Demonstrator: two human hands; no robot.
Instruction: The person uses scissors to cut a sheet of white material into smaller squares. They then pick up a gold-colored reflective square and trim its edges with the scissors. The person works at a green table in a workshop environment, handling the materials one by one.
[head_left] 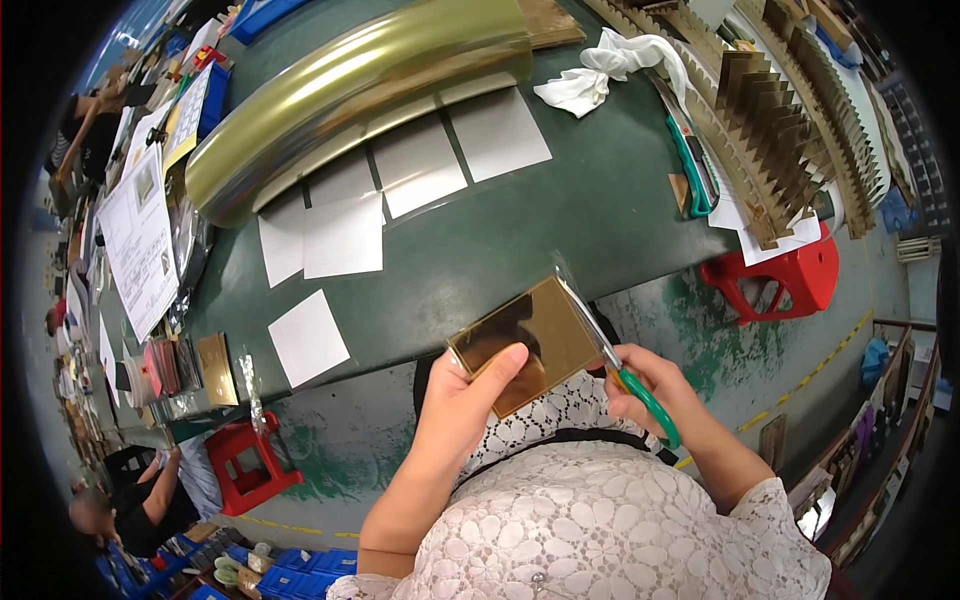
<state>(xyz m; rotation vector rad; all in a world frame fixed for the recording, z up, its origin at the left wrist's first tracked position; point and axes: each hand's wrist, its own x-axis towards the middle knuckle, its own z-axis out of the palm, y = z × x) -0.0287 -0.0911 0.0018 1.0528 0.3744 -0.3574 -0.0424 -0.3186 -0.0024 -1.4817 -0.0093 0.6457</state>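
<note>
The left hand pinched a gold sheet by its edge; the right hand clasped scissors. The sheet looked thin, stiff and slippery.

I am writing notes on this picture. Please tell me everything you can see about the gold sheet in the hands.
The gold sheet is a thin, flat, roughly square piece with a shiny, mirror-like gold face that shows dark reflections. It is held tilted in the air, in front of the table edge. The left hand grips its lower left side, thumb lying across the face. The right hand holds green-handled scissors, whose blades run along the sheet's right edge, where a clear film strip seems to lift away.
</note>
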